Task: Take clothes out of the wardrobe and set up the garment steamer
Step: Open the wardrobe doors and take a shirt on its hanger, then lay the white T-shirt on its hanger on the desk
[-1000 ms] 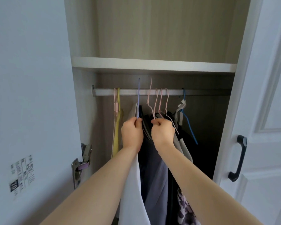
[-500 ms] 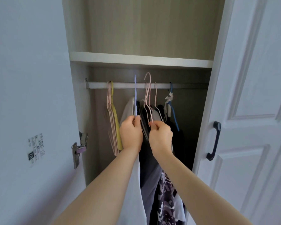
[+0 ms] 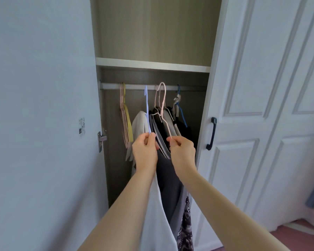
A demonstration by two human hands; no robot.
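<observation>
The wardrobe stands open with a metal rail (image 3: pixel 138 86) under a shelf (image 3: pixel 152 64). My left hand (image 3: pixel 145 151) grips the neck of a light blue hanger (image 3: pixel 146 105) that carries a white garment (image 3: pixel 156 211); its hook is off the rail, just in front of it. My right hand (image 3: pixel 182 151) pinches the necks of pink hangers (image 3: pixel 162 104) that carry grey and dark clothes (image 3: pixel 168 178); their hooks sit at rail height. A patterned dark garment (image 3: pixel 187 223) hangs lowest. No garment steamer is in view.
Several bare pink and yellow hangers (image 3: pixel 124 113) hang at the rail's left end. A blue hanger (image 3: pixel 180 111) with dark clothes stays at the right. The left door (image 3: pixel 43 124) and the right door with a black handle (image 3: pixel 212 133) flank the opening.
The view has pulled back from the wardrobe. Both hands have drawn their hangers out toward me, and the blue hanger's hook has come off the rail.
</observation>
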